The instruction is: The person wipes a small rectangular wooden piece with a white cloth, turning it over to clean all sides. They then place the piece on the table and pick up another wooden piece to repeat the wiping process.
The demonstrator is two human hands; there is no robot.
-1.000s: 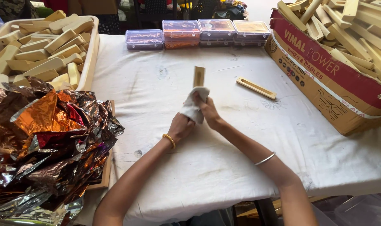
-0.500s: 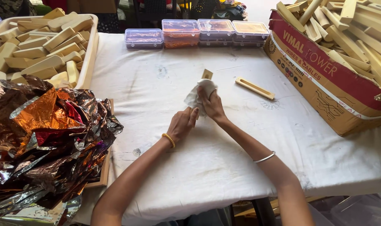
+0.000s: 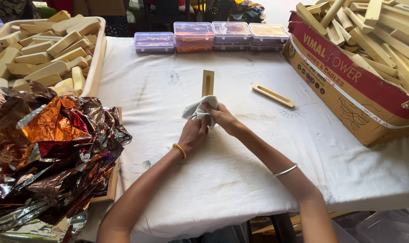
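Centrally, both hands meet over the white tablecloth: the left hand and right hand are closed on a pale cloth wrapped round the near end of a slotted wooden piece, whose long axis runs near-to-far w/ the free end poking up beyond the fingers (right hand sits slightly farther along it). A second slotted piece lies loose to the right, nearer the right hand. Containers: cream tray far left holds wood blocks, cardboard box far right holds more sticks, lidded plastic boxes line the far edge (contents unclear), crumpled foil near left.
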